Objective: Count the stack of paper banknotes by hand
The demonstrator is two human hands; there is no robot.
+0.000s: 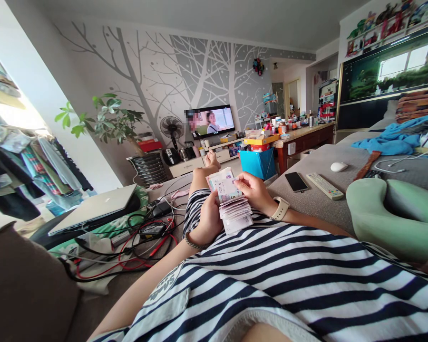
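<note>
A thick stack of banknotes (231,204) is held over my lap, above my striped shirt. My left hand (209,218) grips the stack from the left side, fingers wrapped round it, with a bead bracelet on the wrist. My right hand (255,190) pinches the top notes from the right, bending them up; a pale watch sits on that wrist. The lower notes fan out toward me.
A phone (296,181), a remote (324,185) and a white mouse (338,166) lie on the grey sofa to my right, beside a green neck pillow (388,209). A laptop (96,207) and tangled cables (139,242) lie to my left. A TV (209,121) and a fan (171,128) stand ahead.
</note>
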